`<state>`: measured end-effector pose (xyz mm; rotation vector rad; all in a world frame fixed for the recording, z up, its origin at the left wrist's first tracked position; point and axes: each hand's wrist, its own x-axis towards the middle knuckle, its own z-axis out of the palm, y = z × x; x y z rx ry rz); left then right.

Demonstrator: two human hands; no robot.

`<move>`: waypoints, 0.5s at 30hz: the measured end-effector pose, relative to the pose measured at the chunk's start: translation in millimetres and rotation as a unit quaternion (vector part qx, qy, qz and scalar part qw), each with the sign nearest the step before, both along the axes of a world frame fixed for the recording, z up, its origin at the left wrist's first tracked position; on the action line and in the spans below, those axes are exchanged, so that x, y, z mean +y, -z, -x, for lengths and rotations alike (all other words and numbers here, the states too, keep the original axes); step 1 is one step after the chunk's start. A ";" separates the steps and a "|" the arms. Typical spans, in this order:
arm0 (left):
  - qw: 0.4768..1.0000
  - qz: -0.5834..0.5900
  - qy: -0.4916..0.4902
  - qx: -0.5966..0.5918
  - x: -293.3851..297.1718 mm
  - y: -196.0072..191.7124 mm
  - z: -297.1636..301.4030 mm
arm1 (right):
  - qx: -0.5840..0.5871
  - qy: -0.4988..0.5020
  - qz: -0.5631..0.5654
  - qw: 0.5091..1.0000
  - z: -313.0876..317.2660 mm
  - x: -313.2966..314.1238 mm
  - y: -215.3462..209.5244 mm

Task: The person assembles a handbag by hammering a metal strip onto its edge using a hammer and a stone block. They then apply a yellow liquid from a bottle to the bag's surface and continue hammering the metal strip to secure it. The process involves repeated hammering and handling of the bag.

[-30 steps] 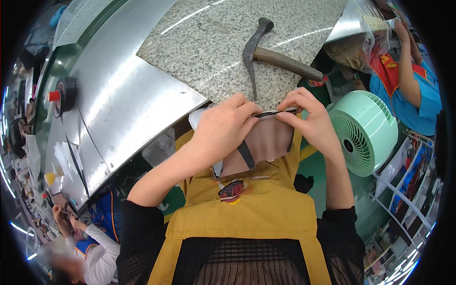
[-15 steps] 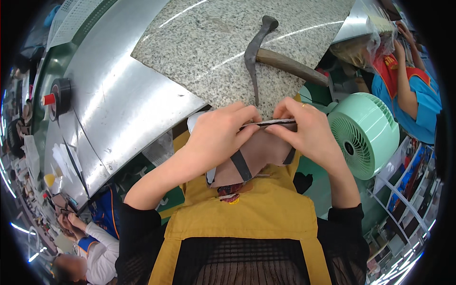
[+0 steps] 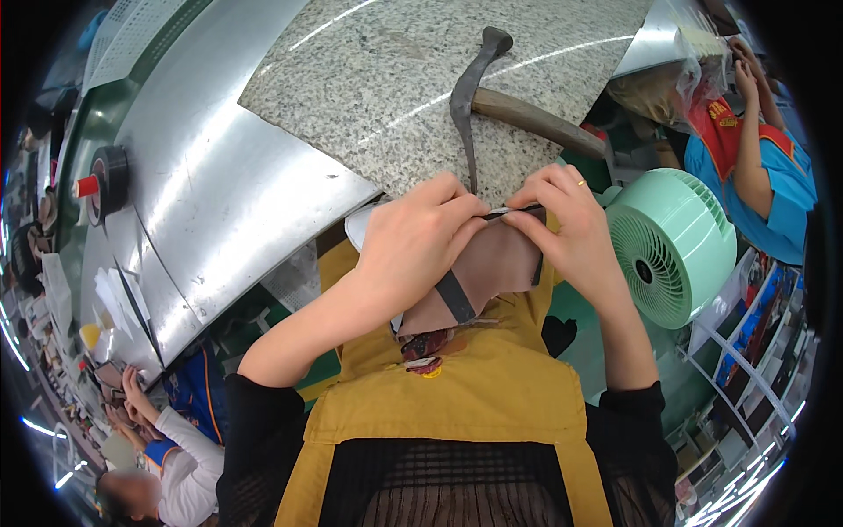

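Observation:
Between my hands is a mauve-brown piece of leather-like material (image 3: 494,263) with dark strips across it, hanging over my yellow apron (image 3: 448,395). My left hand (image 3: 420,230) pinches its upper edge with thumb and fingers. At the right part of that edge, my right hand (image 3: 569,227) pinches it too, a ring on one finger. The edge looks folded over, with a white and black lining showing between the fingertips. Just beyond my hands, a hammer (image 3: 536,123) with a wooden handle and a long curved head lies on the speckled stone slab (image 3: 386,105).
A metal table (image 3: 219,176) spreads to the left, bearing a black roll with a red core (image 3: 109,184). Close by my right arm stands a mint-green fan (image 3: 672,250). One co-worker in blue and red (image 3: 746,167) is at the far right, another in white (image 3: 189,465) at the lower left.
Both hands have moved slightly up with the leather-like piece, and their fingertips have come closer together along its edge. The hammer has stayed in place.

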<state>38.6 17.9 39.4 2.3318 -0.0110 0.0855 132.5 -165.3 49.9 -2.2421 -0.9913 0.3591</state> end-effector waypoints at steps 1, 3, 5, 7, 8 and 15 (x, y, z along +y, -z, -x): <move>1.000 -0.002 0.004 -0.006 0.0 1.3 -0.7 | 0.006 0.001 0.001 1.000 0.0 0.4 -1.4; 1.000 0.004 0.005 -0.029 -1.3 4.7 -0.9 | -0.016 -0.019 0.003 1.000 -2.7 -1.5 -3.8; 0.999 0.004 0.007 -0.051 -1.2 8.2 -0.7 | -0.081 -0.016 -0.012 0.996 -10.7 2.0 -8.9; 0.998 0.000 0.005 -0.069 -0.5 12.3 2.1 | -0.185 0.005 -0.043 0.982 -29.9 15.3 -22.1; 0.997 -0.008 0.006 -0.079 -0.5 13.9 3.5 | -0.213 0.014 -0.042 0.976 -38.1 23.1 -22.1; 0.988 -0.045 0.050 -0.140 -2.3 16.7 1.2 | -0.160 0.004 -0.012 0.987 -66.7 55.4 13.8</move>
